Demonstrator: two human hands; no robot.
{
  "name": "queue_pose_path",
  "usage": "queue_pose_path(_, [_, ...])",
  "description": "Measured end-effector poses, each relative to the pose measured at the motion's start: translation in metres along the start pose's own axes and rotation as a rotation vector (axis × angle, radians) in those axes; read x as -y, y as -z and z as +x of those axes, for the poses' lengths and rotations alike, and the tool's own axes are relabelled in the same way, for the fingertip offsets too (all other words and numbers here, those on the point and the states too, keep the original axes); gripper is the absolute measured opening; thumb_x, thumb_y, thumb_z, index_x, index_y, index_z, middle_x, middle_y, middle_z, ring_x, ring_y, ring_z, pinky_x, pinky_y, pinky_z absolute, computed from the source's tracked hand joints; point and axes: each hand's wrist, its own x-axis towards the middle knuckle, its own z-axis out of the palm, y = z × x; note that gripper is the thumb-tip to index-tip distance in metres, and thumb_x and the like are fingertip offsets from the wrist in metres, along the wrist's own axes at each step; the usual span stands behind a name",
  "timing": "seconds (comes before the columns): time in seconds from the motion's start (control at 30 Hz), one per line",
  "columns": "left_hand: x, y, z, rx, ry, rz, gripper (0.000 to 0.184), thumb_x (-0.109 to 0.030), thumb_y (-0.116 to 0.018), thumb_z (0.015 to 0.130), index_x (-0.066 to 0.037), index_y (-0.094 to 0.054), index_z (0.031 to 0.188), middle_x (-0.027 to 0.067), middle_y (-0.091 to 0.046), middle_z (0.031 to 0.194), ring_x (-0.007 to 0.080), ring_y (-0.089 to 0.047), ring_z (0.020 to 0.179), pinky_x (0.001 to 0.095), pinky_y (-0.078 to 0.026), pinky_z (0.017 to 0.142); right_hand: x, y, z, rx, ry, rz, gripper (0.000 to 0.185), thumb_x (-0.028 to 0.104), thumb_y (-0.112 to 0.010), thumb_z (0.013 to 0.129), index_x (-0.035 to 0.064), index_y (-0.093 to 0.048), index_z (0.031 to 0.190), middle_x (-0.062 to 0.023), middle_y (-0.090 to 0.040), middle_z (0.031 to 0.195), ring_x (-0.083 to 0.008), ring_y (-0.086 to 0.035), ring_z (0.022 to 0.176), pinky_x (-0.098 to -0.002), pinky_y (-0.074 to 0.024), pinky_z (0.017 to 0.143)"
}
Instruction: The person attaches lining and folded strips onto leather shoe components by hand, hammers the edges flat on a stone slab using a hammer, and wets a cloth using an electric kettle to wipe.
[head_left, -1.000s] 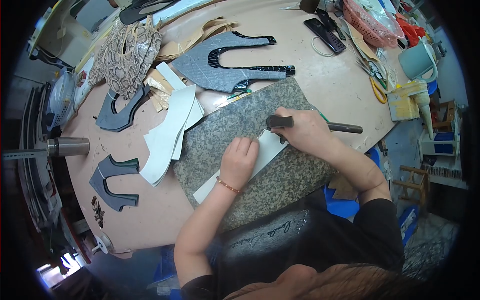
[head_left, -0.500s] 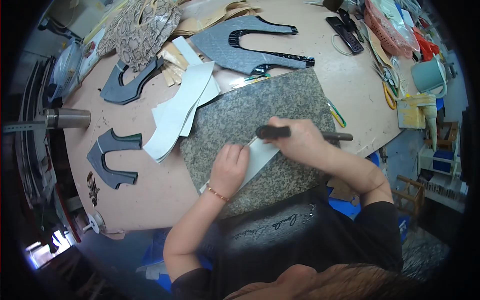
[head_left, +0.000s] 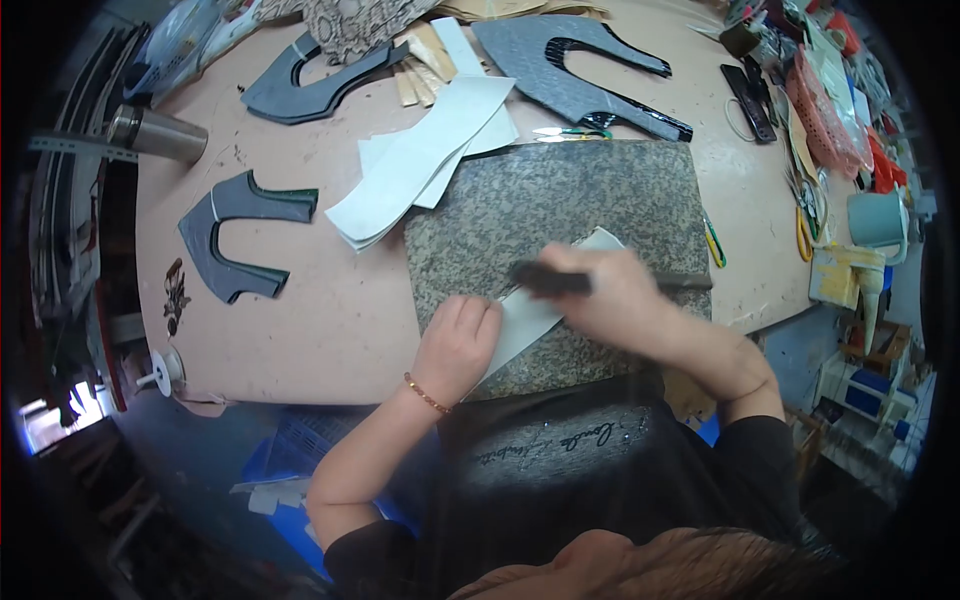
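A white strip (head_left: 528, 322) lies slantwise on the speckled stone slab (head_left: 560, 190). Closed fingers of my left hand (head_left: 460, 335) are at its upper edge, pressing it or pinching it; the fingertips are partly hidden. Wrapped round a dark-handled hammer (head_left: 560, 281), my right hand (head_left: 625, 295) is just above the strip, blurred by motion. The hammer's head is on the left, close to my left fingers, and its handle sticks out to the right. Whether the head touches the strip I cannot tell.
White curved pieces (head_left: 430, 150) overlap the slab's left corner. Grey U-shaped pieces (head_left: 235, 215) lie further left, with a metal flask (head_left: 160, 135) behind. Snips (head_left: 572, 134) lie behind the slab, a cutter (head_left: 714, 243) at its right. A pink basket (head_left: 825, 115) stands far right.
The view has shifted, so the table appears higher and further right. More of the strip's far end shows beyond my right hand. The right hand and hammer are now blurred; the left hand keeps its hold.
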Motion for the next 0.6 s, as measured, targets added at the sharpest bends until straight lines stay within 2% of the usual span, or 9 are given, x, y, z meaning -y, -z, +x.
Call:
queue_pose_path(0.07, [0.000,0.005,-0.016,0.003,0.021,-0.009,0.027,-0.004,-0.062,0.078,0.001,-0.063,0.105,0.0129,-0.060,0.097,0.0279,-0.060,0.089,0.0365,-0.051,0.079,0.006,-0.026,-0.005,0.045,0.050,-0.034,0.017,0.021,-0.068,0.087,0.0085,-0.057,0.091,-0.0135,-0.068,0.074,-0.0334,-0.070,0.067,-0.0466,-0.0534,0.056])
queue_pose_path(0.13, [0.003,0.013,-0.034,0.006,0.032,-0.003,0.027,-0.005,-0.061,0.078,0.002,-0.063,0.104,0.0125,-0.060,0.096,0.0273,-0.060,0.089,0.0361,-0.051,0.079,-0.002,-0.014,-0.002,0.057,0.037,0.056,0.018,0.023,-0.068,0.088,0.0097,-0.058,0.092,-0.0128,-0.068,0.073,-0.0329,-0.070,0.066,-0.0455,-0.0536,0.056])
queue_pose_path(0.17, [0.005,0.018,-0.042,0.008,0.028,0.005,0.026,-0.005,-0.061,0.077,0.002,-0.062,0.103,0.0122,-0.060,0.096,0.0266,-0.059,0.089,0.0358,-0.051,0.080,-0.005,-0.005,0.001,0.133,-0.004,-0.051,0.018,0.024,-0.069,0.088,0.0095,-0.058,0.091,-0.0120,-0.068,0.073,-0.0327,-0.070,0.067,-0.0444,-0.0540,0.057])
queue_pose_path(0.27, [0.003,0.021,-0.045,0.005,0.033,0.011,0.026,-0.005,-0.061,0.077,0.002,-0.062,0.101,0.0119,-0.059,0.097,0.0262,-0.059,0.089,0.0357,-0.051,0.080,0.008,0.001,0.008,0.090,0.066,-0.095,0.014,0.018,-0.068,0.086,0.0094,-0.057,0.092,-0.0127,-0.068,0.076,-0.0336,-0.069,0.067,-0.0442,-0.0539,0.057])
queue_pose_path(0.33, [0.001,0.020,-0.047,0.000,0.055,-0.006,0.026,-0.005,-0.062,0.076,0.002,-0.063,0.101,0.0120,-0.060,0.097,0.0267,-0.060,0.089,0.0361,-0.052,0.080,0.029,-0.030,0.001,0.084,0.103,0.095,0.013,0.015,-0.067,0.085,0.0091,-0.057,0.092,-0.0125,-0.068,0.077,-0.0324,-0.069,0.068,-0.0430,-0.0539,0.056])
queue_pose_path(0.37, [0.000,0.021,-0.051,-0.003,0.074,-0.021,0.026,-0.004,-0.062,0.076,0.002,-0.064,0.102,0.0121,-0.060,0.097,0.0271,-0.060,0.089,0.0364,-0.052,0.079,0.035,-0.040,-0.002,0.178,0.147,-0.048,0.014,0.014,-0.067,0.085,0.0093,-0.057,0.093,-0.0119,-0.068,0.078,-0.0329,-0.069,0.070,-0.0437,-0.0539,0.058])
queue_pose_path(0.47, [0.004,0.028,-0.071,-0.002,0.103,-0.042,0.026,-0.004,-0.063,0.076,0.001,-0.064,0.101,0.0121,-0.061,0.097,0.0274,-0.061,0.089,0.0368,-0.052,0.078,0.029,-0.022,0.003,0.261,0.090,0.047,0.014,0.014,-0.067,0.085,0.0096,-0.057,0.093,-0.0113,-0.068,0.079,-0.0329,-0.069,0.071,-0.0440,-0.0542,0.060])
queue_pose_path(0.5, [0.006,0.030,-0.076,-0.002,0.102,-0.046,0.025,-0.004,-0.063,0.076,0.001,-0.065,0.100,0.0121,-0.061,0.096,0.0273,-0.061,0.089,0.0368,-0.052,0.078,0.028,-0.016,0.008,0.302,0.033,-0.045,0.014,0.015,-0.067,0.085,0.0098,-0.057,0.093,-0.0113,-0.069,0.080,-0.0328,-0.069,0.072,-0.0442,-0.0542,0.062])
queue_pose_path(0.6, [0.004,0.029,-0.072,-0.021,0.088,-0.041,0.025,-0.004,-0.064,0.075,0.002,-0.064,0.100,0.0121,-0.061,0.095,0.0274,-0.061,0.088,0.0369,-0.052,0.078,0.039,-0.020,0.010,0.230,0.131,-0.033,0.015,0.015,-0.068,0.084,0.0098,-0.058,0.094,-0.0123,-0.069,0.081,-0.0323,-0.070,0.073,-0.0440,-0.0545,0.062])
